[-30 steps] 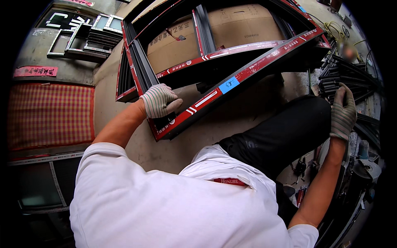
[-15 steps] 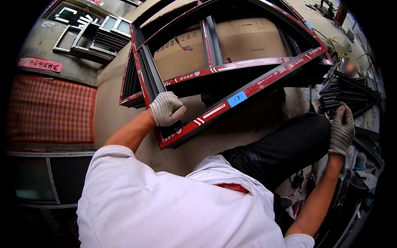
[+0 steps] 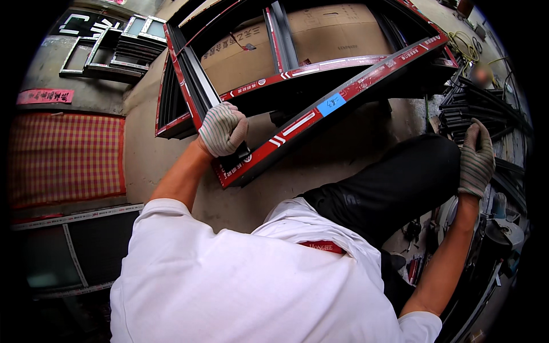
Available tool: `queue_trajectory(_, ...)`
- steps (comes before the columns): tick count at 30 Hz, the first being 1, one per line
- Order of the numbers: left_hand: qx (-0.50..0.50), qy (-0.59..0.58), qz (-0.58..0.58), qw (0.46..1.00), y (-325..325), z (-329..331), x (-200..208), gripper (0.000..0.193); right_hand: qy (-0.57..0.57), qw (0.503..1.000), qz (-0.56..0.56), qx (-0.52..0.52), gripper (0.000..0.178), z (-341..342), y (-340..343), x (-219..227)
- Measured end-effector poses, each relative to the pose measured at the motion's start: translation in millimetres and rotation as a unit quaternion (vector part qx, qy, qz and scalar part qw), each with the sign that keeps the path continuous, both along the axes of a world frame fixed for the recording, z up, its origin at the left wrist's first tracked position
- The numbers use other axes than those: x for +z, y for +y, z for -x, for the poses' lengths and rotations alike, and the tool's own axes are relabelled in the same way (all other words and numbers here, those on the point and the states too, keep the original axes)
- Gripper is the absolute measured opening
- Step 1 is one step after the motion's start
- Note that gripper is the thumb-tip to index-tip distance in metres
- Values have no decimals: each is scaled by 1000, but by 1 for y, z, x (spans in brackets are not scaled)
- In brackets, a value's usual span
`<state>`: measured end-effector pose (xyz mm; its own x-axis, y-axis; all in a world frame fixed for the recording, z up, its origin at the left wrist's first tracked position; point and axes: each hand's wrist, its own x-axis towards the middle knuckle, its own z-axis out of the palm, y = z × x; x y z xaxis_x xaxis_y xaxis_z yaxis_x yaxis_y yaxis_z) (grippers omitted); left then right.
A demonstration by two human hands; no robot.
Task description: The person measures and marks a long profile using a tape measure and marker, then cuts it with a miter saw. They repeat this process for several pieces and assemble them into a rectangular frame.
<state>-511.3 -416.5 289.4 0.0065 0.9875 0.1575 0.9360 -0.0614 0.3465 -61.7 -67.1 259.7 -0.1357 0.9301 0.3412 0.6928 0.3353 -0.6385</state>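
The left hand (image 3: pixel 223 129), in a striped knit work glove, has its grip clenched around the near left corner of a large dark metal window frame (image 3: pixel 297 123) wrapped in red protective tape. The frame lies tilted over a sheet of brown cardboard (image 3: pixel 337 31) on the floor, its long near rail running up to the far right and carrying a small blue sticker (image 3: pixel 331 104). The right hand (image 3: pixel 476 160), gloved the same way, is well apart on the right, fingers spread and released, resting against a stack of dark metal profiles (image 3: pixel 474 106); it grasps nothing that can be seen. The person's black-trousered knee (image 3: pixel 394 183) lies between the two hands. Far left, smaller frames (image 3: pixel 123 48) are piled on the concrete floor, with a red checked cloth (image 3: pixel 63 157) nearer on the left.
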Motion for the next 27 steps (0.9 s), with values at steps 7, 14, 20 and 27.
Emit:
queue_trajectory(7, 22, -22, 76, 997, 8, -2, -3, 37, 4, 1000, -17, -3, 33, 2, -29, 1)
queue_trajectory(14, 89, -51, 160, 982, 12, -5, 2, 36, -4, 999, -39, -3, 31, 2, -33, 8)
queue_trajectory(20, 53, -20, 179, 982, 13, -7, 8, 36, -117, 944, -220, 217, 35, 73, -70, 33)
queue_trajectory(27, -128, 21, 181, 975, 13, -22, 29, 42, -103, 860, -205, 455, 68, 186, -157, 12)
